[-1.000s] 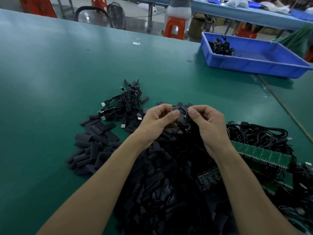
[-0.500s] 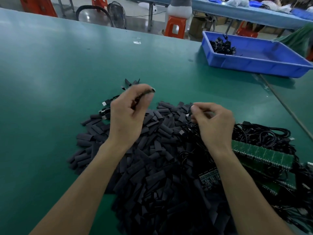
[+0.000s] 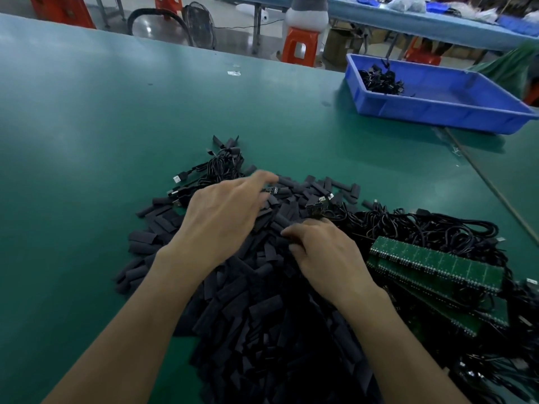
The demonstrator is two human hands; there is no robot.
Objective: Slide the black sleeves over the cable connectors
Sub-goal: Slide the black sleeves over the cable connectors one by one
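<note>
A large heap of black sleeves (image 3: 256, 316) covers the green table in front of me. My left hand (image 3: 224, 217) hovers low over the heap's far side with its fingers stretched out and blurred, holding nothing. My right hand (image 3: 323, 255) rests on the heap with curled fingers, pinching what looks like a black cable whose small connector (image 3: 318, 204) sticks up just beyond the knuckles. A bundle of cables with connectors (image 3: 215, 170) lies at the heap's far left. A tangle of black cables (image 3: 423, 228) lies to the right.
Green circuit board strips (image 3: 437, 266) are stacked right of my right hand. A blue tray (image 3: 437, 112) holding a few black cables (image 3: 379, 80) stands at the back right. Orange stools and another bench are beyond the table edge.
My left hand lifted a cable toward the far-left bundle, let it go and came back down over the sleeves. My right hand dropped from mid-air onto the heap.
</note>
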